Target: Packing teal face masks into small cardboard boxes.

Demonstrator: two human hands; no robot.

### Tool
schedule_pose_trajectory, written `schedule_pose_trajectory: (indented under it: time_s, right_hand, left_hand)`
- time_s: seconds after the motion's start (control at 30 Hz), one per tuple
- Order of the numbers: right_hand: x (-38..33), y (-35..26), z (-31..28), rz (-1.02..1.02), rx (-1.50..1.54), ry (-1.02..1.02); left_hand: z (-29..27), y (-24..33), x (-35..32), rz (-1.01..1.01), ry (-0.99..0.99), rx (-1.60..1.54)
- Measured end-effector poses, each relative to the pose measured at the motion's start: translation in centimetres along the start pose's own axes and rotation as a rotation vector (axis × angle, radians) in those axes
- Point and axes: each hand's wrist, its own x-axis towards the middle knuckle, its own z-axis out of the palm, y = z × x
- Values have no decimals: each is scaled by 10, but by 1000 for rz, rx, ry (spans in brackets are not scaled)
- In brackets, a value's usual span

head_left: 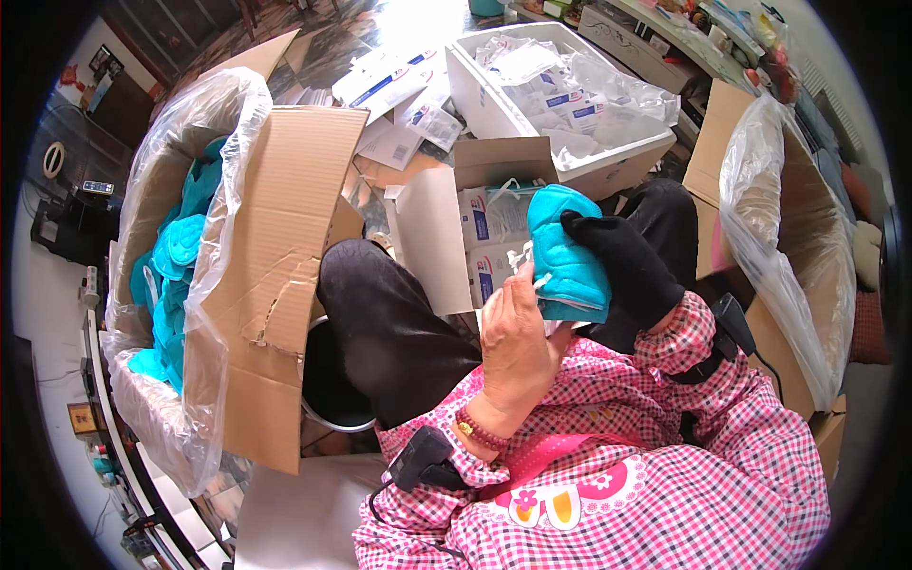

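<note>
My right hand [627, 271], in a black glove, is closed on a folded turquoise quilted fabric piece [565, 255], held above my lap. My bare left hand [518, 332], with a beaded bracelet at the wrist, is at the near left edge of that piece. Its fingers are pinched on white strings [520, 256] that hang from the fabric. Just beyond my hands, an opened carton [427, 237] holds several white-and-blue printed packets [492, 217].
At left, a plastic-lined cardboard box [271, 228] holds more turquoise quilted pieces [180, 247]. A white foam box [494, 95] with clear packets stands ahead. Another lined box [798, 237] is at right. A dark bucket [332, 375] sits by my left knee. Loose packets [394, 81] lie on the floor.
</note>
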Motion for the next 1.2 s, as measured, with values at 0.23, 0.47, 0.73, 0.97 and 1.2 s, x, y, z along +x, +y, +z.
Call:
schedule_pose_trajectory:
  time_s: [0.23, 0.47, 0.73, 0.97, 1.2]
  right_hand:
    - [12, 22, -17, 97, -367, -111]
    - [30, 4, -54, -3, -89, -133]
    - [17, -18, -76, -91, -218, 103]
    - [17, 1, -76, 24, 113, 72]
    - [11, 40, -58, 195, 718, -540]
  left_hand:
    - [6, -18, 2, -125, -86, -69]
    - [-7, -34, -12, -89, -255, -87]
    - [-56, -55, -33, -69, -349, -40]
    - [-80, -48, -49, -629, -620, -801]
    - [-45, -37, -46, -811, -601, -1179]
